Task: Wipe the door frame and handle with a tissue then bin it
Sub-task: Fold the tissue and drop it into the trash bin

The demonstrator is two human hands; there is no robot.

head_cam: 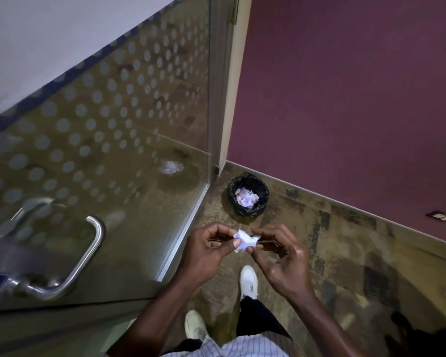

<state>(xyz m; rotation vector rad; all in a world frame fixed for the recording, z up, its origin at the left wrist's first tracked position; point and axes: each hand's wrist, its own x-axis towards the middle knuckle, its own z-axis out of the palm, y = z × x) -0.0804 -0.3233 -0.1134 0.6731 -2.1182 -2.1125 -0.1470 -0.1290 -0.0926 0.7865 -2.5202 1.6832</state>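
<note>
A small crumpled white tissue (243,240) is pinched between both hands in front of my body. My left hand (209,249) grips its left side and my right hand (281,256) grips its right side. A glass door (101,130) with frosted dots fills the left of the view. Its curved steel handle (88,253) sticks out at the lower left, well left of my hands. The metal door frame (218,86) runs up at the door's right edge. A small bin (248,194) with a black liner and crumpled tissues inside stands on the floor in the corner, beyond my hands.
A purple wall (358,99) with a pale skirting closes the right side, with a small socket plate (441,216) low on it. The floor is mottled brown carpet (332,240). My white shoes (249,280) stand just below the hands. The bin's reflection shows in the glass.
</note>
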